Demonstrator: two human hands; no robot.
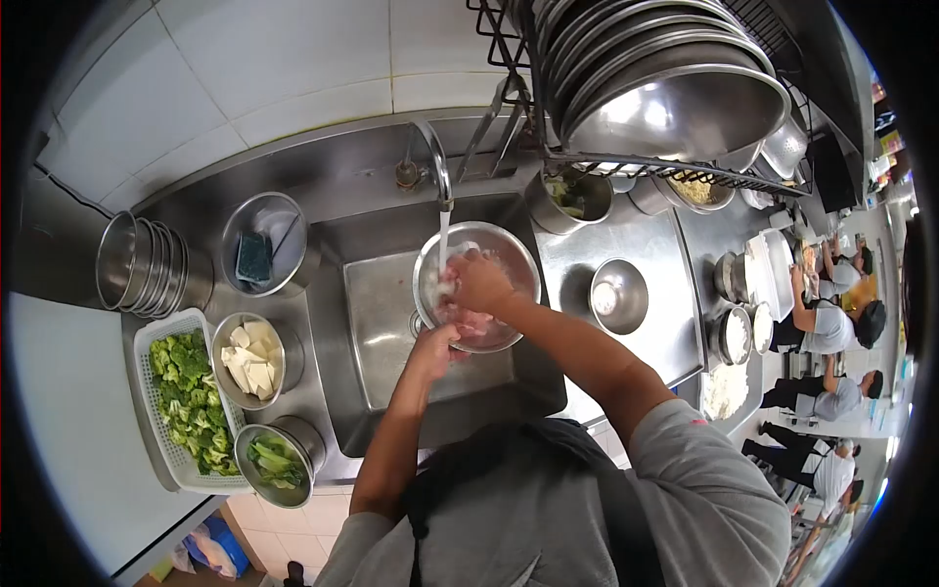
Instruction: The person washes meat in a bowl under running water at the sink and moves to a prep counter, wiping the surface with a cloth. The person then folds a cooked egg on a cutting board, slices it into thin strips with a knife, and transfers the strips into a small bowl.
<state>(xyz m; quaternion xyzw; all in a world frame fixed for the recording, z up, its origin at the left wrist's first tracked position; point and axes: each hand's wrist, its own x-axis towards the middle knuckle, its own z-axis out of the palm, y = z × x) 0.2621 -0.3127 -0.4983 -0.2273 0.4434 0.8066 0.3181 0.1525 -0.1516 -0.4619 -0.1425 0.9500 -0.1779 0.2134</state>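
Under the running faucet (445, 186), a steel bowl (528, 284) is held over the sink (381, 293). Pink raw meat (472, 321) and water are inside it. My right hand (479, 284) is in the bowl with its fingers bent down into the meat; its fingertips are hidden. My left hand (431, 352) is at the bowl's lower left rim, its fingers closed around the edge and some of the meat. Water falls from the faucet beside my right hand.
Left of the sink stand a basket of broccoli (186, 401), a bowl of white chunks (251, 360), a pot of greens (277, 460) and stacked pots (147, 264). Large bowls (675, 108) fill the upper rack. An empty bowl (618, 295) sits right. Several people stand far right.
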